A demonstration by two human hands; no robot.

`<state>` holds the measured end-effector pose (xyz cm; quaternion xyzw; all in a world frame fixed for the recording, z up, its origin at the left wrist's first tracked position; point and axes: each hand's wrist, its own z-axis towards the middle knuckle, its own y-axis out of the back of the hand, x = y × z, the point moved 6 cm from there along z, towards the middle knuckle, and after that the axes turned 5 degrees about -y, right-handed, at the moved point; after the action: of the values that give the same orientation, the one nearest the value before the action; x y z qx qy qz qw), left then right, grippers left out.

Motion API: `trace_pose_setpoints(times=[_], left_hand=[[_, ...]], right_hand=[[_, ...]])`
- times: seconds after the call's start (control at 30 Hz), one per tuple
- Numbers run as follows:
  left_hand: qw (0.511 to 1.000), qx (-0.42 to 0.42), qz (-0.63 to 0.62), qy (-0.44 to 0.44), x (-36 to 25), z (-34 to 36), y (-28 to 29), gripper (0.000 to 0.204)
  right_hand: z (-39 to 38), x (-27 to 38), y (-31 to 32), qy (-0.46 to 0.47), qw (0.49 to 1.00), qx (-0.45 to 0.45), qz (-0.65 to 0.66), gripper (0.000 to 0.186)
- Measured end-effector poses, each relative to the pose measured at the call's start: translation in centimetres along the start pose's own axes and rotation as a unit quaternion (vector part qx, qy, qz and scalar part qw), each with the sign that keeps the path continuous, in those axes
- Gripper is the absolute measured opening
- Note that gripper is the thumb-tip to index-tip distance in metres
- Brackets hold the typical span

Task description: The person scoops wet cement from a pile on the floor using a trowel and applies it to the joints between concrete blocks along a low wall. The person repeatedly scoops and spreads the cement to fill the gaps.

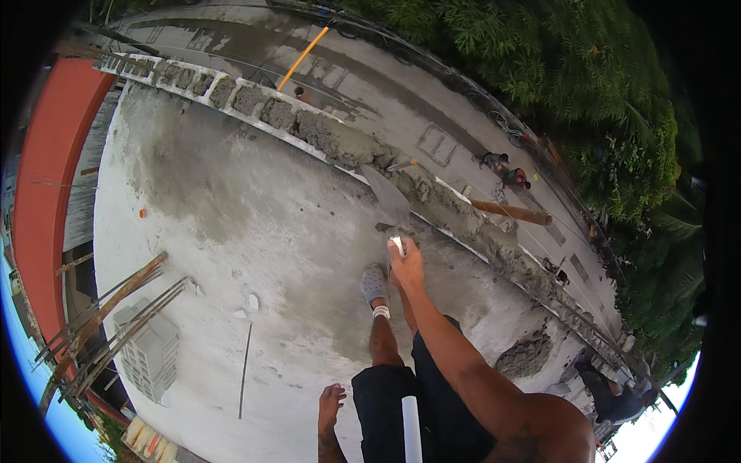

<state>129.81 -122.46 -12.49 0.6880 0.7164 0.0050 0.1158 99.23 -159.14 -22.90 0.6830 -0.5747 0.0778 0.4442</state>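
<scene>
The right hand grips the trowel, pointing to eleven o'clock at the mortar; the left hand, at seven, hangs loose, empty. Spreading seems the step; next probably needs steady angle.

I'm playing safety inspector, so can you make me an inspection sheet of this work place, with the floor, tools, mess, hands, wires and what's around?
Surface: pale concrete floor, with darker grey patches.
Job's things: trowel, its blade at the edge of the block wall topped with wet-looking mortar; contact unclear.
Clutter: wooden pole, stacked blocks, thin rod, grey heap.
Hands: right hand grips the trowel; left hand looks empty.
Cables: wire bundle beyond the wall.
Surroundings: trees, a person at lower right.
</scene>
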Motion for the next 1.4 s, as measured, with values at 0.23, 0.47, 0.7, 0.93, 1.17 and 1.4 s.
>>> trace_pose_setpoints(times=[0.23,0.47,0.7,0.93,1.17,1.4], left_hand=[[0.999,0.022,0.028,0.006,-1.6,0.9,-2.1,0.054],[0.994,0.038,0.086,-0.053,-3.1,1.5,-1.9,0.049],[0.942,0.079,0.299,-0.128,-8.6,5.9,-1.1,0.040],[0.802,0.238,0.544,0.060,-8.9,4.6,-11.4,0.083],[0.611,0.203,0.765,-0.008,-5.5,-0.2,-23.5,0.105],[0.484,0.161,0.858,-0.066,5.2,2.0,-37.7,0.093]], right_hand=[[-3.8,3.3,1.0,-0.029,0.999,0.020,0.020,0.039],[-1.3,3.4,1.8,-0.018,0.999,0.048,0.010,0.045],[-10.0,-9.5,14.3,-0.042,0.998,0.045,0.003,0.051],[-21.5,-38.9,24.2,-0.429,0.896,-0.113,0.034,0.037],[-40.0,-56.6,24.6,-0.545,0.779,-0.241,0.196,0.039],[-51.4,-68.4,20.6,-0.580,0.738,-0.218,0.267,0.045]])
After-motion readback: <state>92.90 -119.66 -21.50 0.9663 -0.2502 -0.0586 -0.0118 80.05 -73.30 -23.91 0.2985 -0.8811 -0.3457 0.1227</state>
